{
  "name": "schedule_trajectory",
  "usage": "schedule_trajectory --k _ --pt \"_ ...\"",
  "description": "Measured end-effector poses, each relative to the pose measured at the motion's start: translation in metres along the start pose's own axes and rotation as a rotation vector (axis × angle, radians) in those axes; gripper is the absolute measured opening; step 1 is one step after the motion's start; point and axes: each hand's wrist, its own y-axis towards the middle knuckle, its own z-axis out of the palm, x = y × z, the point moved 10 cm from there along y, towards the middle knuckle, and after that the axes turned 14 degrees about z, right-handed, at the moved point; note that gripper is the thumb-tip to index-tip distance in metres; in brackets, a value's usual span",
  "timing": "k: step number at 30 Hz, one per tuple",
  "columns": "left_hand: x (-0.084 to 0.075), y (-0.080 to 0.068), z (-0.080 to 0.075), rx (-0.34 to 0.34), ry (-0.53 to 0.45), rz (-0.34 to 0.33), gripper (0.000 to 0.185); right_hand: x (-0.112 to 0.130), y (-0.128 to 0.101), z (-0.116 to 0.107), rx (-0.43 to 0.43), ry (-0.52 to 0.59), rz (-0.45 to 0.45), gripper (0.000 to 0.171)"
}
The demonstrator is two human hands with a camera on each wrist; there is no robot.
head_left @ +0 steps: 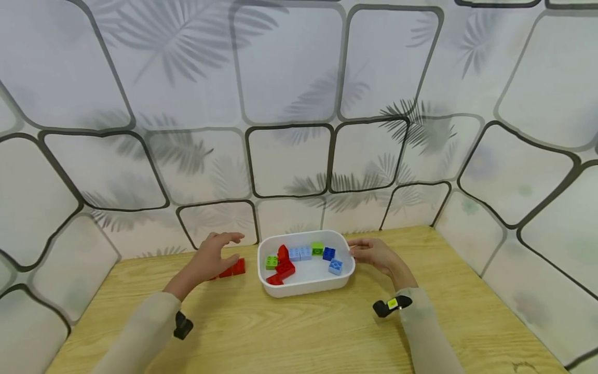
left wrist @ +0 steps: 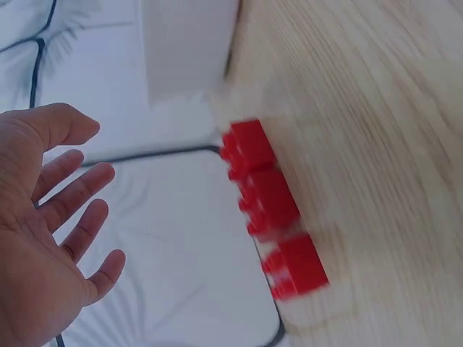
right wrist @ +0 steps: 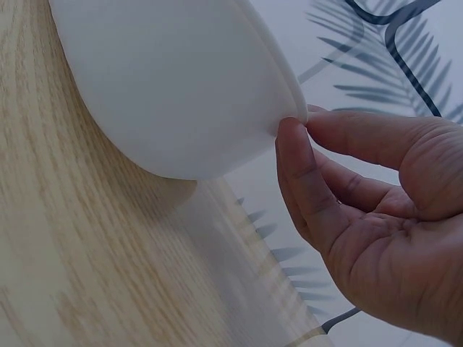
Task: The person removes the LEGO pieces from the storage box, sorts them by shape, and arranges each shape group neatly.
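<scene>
My right hand (head_left: 376,254) pinches the rim of a white plastic tray (head_left: 310,288) at its right end, thumb and fingers meeting at the edge in the right wrist view. Inside the tray lie several red toy bricks (head_left: 285,268), light blue bricks (head_left: 300,253), two green bricks (head_left: 271,262) and a dark blue brick (head_left: 329,253). To the left of the tray, my left hand (head_left: 212,257) hovers with spread fingers and holds nothing. Below it, three red bricks (left wrist: 271,199) stand in a row on the table, partly hidden by that hand in the head view.
The wooden table (head_left: 289,332) runs back to a wall (head_left: 289,161) with a patterned covering of dark-outlined shapes and leaves. Side walls close it in on the left and right. Each wrist wears a small black camera (head_left: 392,305).
</scene>
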Motion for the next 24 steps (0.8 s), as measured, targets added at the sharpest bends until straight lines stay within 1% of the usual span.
schedule_trajectory --k 3,6,9,12,15,18,22,24 --pt "-0.015 0.012 0.01 0.01 0.002 0.045 0.045 0.001 -0.001 0.0 -0.005 0.008 0.004 0.05" --pt "-0.03 0.022 0.022 0.046 0.026 0.093 0.046 0.001 -0.002 0.001 -0.001 0.003 -0.001 0.051" --pt "-0.044 0.032 0.037 0.105 0.059 0.121 0.047 0.001 -0.001 0.0 -0.009 0.007 0.005 0.05" --pt "-0.053 0.04 0.053 0.177 0.078 0.138 0.048 0.0 0.0 -0.002 -0.016 0.001 0.011 0.049" --pt "-0.06 0.049 0.064 0.244 0.078 0.151 0.047 -0.001 0.001 -0.003 -0.021 -0.002 0.02 0.049" --pt "-0.066 0.057 0.071 0.295 0.086 0.175 0.045 0.0 0.002 -0.003 -0.026 -0.004 0.024 0.049" --pt "-0.068 0.065 0.078 0.359 0.093 0.189 0.045 -0.001 0.003 -0.003 -0.027 -0.011 0.026 0.049" --pt "-0.067 0.067 0.083 0.391 0.095 0.182 0.047 -0.002 0.003 -0.002 -0.024 -0.007 0.026 0.049"
